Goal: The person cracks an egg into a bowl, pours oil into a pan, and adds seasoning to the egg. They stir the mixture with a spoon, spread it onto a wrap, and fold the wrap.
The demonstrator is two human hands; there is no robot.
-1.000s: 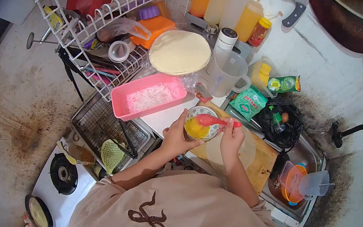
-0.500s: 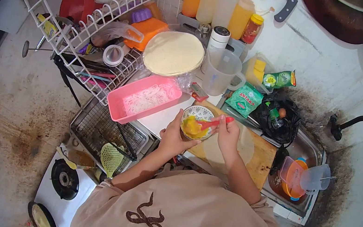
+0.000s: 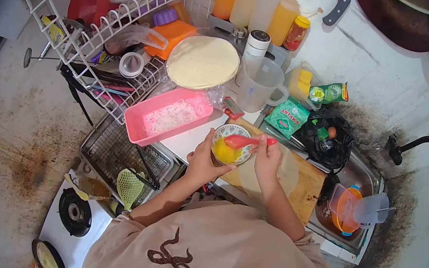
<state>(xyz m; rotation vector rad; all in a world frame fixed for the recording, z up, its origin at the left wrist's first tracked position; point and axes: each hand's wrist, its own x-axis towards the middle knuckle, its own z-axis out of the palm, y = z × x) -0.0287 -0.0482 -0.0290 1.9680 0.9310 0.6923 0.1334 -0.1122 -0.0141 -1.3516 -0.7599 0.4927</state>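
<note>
My left hand [image 3: 206,161] is wrapped round the side of a small patterned bowl [image 3: 221,133], holding it above the board's left end. A yellow mixture [image 3: 227,151] lies in the bottom of the bowl. In my right hand [image 3: 268,160] is the handle of a red spoon [image 3: 247,141], pinched between the fingers, with its head inside the bowl over the mixture. Below my right hand a thin round wrapper sheet [image 3: 281,178] lies on the wooden board [image 3: 308,188]. A stack of pale round sheets [image 3: 203,62] sits further back.
A pink tub [image 3: 137,132] with white shreds stands left of the bowl. Behind are a clear measuring jug [image 3: 257,88], a green packet [image 3: 287,117] and a black plastic bag [image 3: 333,156]. The sink [image 3: 369,167] is on the right, a stove burner [image 3: 75,212] lower left.
The red spoon has turned and lifted in the bowl, so its rounded head now shows above the mixture. My left hand and the bowl have stayed nearly in place.
</note>
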